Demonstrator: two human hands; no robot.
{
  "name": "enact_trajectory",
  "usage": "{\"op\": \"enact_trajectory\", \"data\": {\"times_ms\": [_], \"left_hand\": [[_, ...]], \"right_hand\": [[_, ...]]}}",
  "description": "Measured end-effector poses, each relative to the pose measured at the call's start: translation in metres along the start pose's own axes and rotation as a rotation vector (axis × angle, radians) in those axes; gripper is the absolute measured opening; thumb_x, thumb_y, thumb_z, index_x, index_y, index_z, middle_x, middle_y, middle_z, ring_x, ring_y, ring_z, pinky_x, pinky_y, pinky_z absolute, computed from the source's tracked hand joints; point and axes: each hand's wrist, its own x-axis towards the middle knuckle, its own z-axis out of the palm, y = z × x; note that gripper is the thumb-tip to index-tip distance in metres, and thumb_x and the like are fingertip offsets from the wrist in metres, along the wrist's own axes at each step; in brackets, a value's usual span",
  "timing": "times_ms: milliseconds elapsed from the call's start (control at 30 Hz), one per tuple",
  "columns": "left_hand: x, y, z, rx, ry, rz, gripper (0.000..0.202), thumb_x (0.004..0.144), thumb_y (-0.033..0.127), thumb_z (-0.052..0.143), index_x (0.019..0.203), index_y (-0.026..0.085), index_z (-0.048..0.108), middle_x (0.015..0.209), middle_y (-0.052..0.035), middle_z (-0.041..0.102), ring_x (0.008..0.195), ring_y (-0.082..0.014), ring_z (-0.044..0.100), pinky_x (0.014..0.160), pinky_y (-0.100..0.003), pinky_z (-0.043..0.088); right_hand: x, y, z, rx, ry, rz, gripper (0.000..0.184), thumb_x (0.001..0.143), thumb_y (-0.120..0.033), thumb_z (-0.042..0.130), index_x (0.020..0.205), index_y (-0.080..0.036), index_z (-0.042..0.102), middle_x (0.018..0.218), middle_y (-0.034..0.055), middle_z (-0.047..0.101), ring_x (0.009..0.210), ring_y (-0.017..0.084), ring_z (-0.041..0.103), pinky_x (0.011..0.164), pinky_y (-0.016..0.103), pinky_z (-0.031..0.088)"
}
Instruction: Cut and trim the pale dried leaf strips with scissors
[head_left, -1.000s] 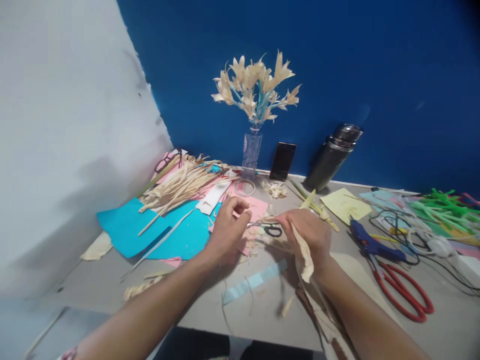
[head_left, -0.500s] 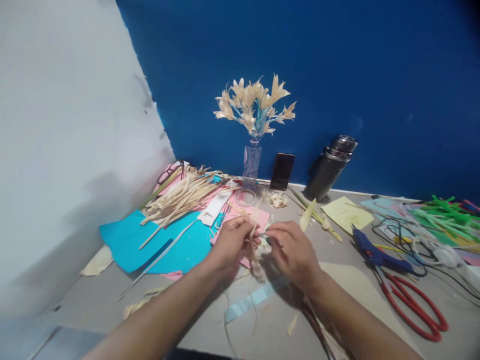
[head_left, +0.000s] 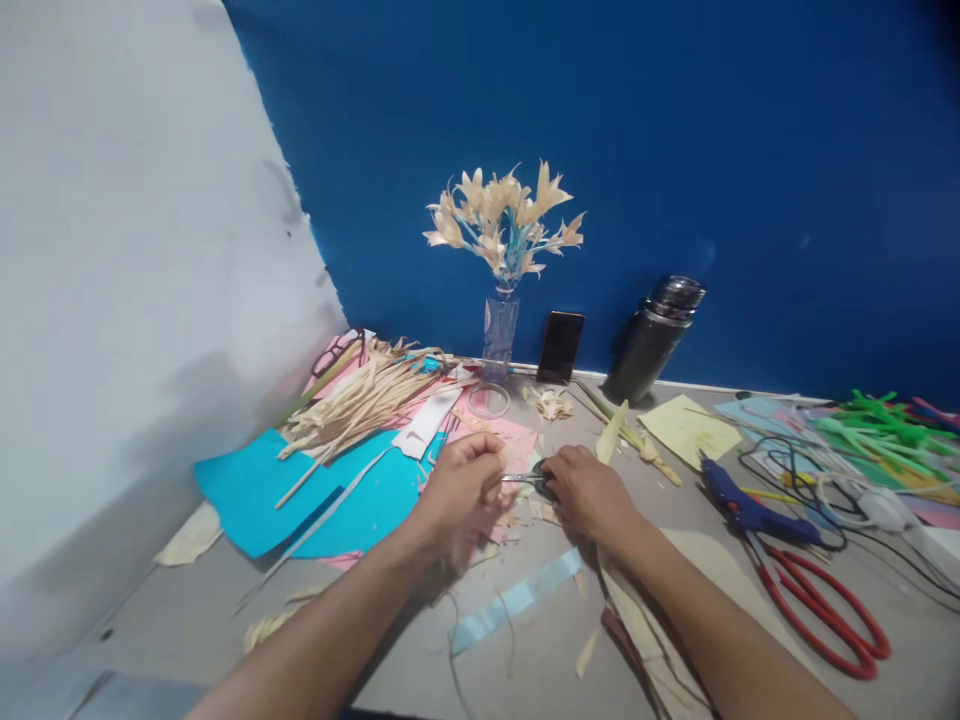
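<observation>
Blue paper [head_left: 251, 490] lies under a heap of pale dry strips [head_left: 367, 395]. Next, the left hand [head_left: 466, 488] has its fingers curled in; I can't tell if it grips anything. The small scissors [head_left: 520, 478] point at it, between both hands. The right hand [head_left: 589, 492] grips their black handle. Farther right lie a blue glue gun [head_left: 742, 505] and big red-handled scissors [head_left: 825, 605].

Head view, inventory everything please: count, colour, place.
Table: one, grey, beneath
Flowers: several, cream, in clear bottle
Phone: one, black, beside bottle
Flask: one, dark, beside phone
Ring: one, white, before bottle
Dried strips: many, cream, mostly left
Paper: several, multicoloured, tabletop
Ribbon: one, pale blue, front
Glue gun: one, blue, right
Cables: several, mixed, right
Stems: many, green, far right
Large scissors: one, red-handled, right
Small scissors: one, dark-handled, centre
Left hand: one, centre
Right hand: one, centre
</observation>
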Motion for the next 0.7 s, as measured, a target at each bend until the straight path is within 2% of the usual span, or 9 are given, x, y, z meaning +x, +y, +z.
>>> {"op": "enact_trajectory", "data": {"times_ms": [100,200,267,333,400,467,567,700], "left_hand": [[0.001,0.006,-0.006,0.093,-0.017,0.103,0.020,0.078,0.036,0.065,0.076,0.018,0.054,0.048,0.0072,0.047,0.036,-0.0054,0.040,0.041,-0.018,0.033],[-0.001,0.019,-0.010,0.154,0.017,0.189,0.017,0.077,0.031,0.066,0.084,0.016,0.060,0.059,0.0051,0.055,0.041,-0.0033,0.040,0.043,-0.017,0.029],[-0.003,0.029,-0.013,0.179,0.031,0.187,0.018,0.073,0.024,0.066,0.088,0.015,0.062,0.063,0.0028,0.059,0.045,-0.0044,0.045,0.046,-0.018,0.031],[-0.005,0.038,-0.015,0.213,0.038,0.170,0.020,0.069,0.021,0.066,0.088,0.013,0.063,0.066,0.0002,0.063,0.047,-0.0061,0.048,0.047,-0.020,0.033],[-0.005,0.044,-0.017,0.254,0.038,0.165,0.019,0.068,0.021,0.067,0.084,0.013,0.063,0.066,-0.0017,0.065,0.049,-0.0075,0.050,0.049,-0.021,0.035],[-0.005,0.047,-0.020,0.297,0.027,0.174,0.018,0.068,0.022,0.068,0.083,0.013,0.063,0.066,-0.0025,0.066,0.053,-0.0091,0.054,0.051,-0.021,0.038],[-0.004,0.046,-0.020,0.349,-0.011,0.186,0.024,0.068,0.020,0.068,0.091,0.014,0.061,0.065,-0.0008,0.066,0.057,-0.0106,0.057,0.056,-0.022,0.042],[-0.002,0.041,-0.015,0.419,-0.054,0.188,0.038,0.067,0.019,0.069,0.102,0.016,0.056,0.064,0.0026,0.065,0.054,-0.0107,0.055,0.056,-0.023,0.042]], "right_hand": [[-0.001,0.002,-0.009,0.149,0.079,0.133,0.020,0.087,-0.017,0.052,0.103,-0.020,0.065,0.100,0.0099,0.069,0.091,0.024,0.061,0.071,0.031,0.039],[-0.002,0.007,-0.023,0.545,0.147,0.210,0.024,0.086,-0.025,0.052,0.104,-0.021,0.066,0.093,0.0062,0.070,0.080,0.021,0.062,0.069,0.029,0.042],[-0.003,0.013,-0.032,0.814,0.105,0.164,0.024,0.079,-0.027,0.057,0.100,-0.020,0.067,0.089,0.0037,0.069,0.073,0.018,0.060,0.066,0.028,0.042],[-0.003,0.020,-0.040,0.976,-0.015,0.102,0.025,0.071,-0.028,0.066,0.093,-0.018,0.066,0.085,0.0013,0.067,0.066,0.015,0.055,0.061,0.025,0.040],[-0.005,0.025,-0.046,1.033,-0.128,0.063,0.027,0.064,-0.028,0.072,0.088,-0.018,0.064,0.080,-0.0008,0.063,0.063,0.012,0.051,0.057,0.023,0.037],[-0.006,0.026,-0.052,1.009,-0.189,0.039,0.025,0.062,-0.026,0.073,0.083,-0.017,0.062,0.076,-0.0021,0.061,0.063,0.012,0.048,0.057,0.022,0.035],[-0.009,0.022,-0.057,0.957,-0.236,0.023,0.023,0.063,-0.027,0.074,0.080,-0.017,0.063,0.071,-0.0030,0.060,0.062,0.011,0.045,0.056,0.022,0.034],[-0.009,0.014,-0.054,1.027,-0.300,-0.003,0.028,0.065,-0.036,0.077,0.081,-0.016,0.065,0.067,-0.0023,0.060,0.060,0.012,0.049,0.055,0.022,0.036]]}}
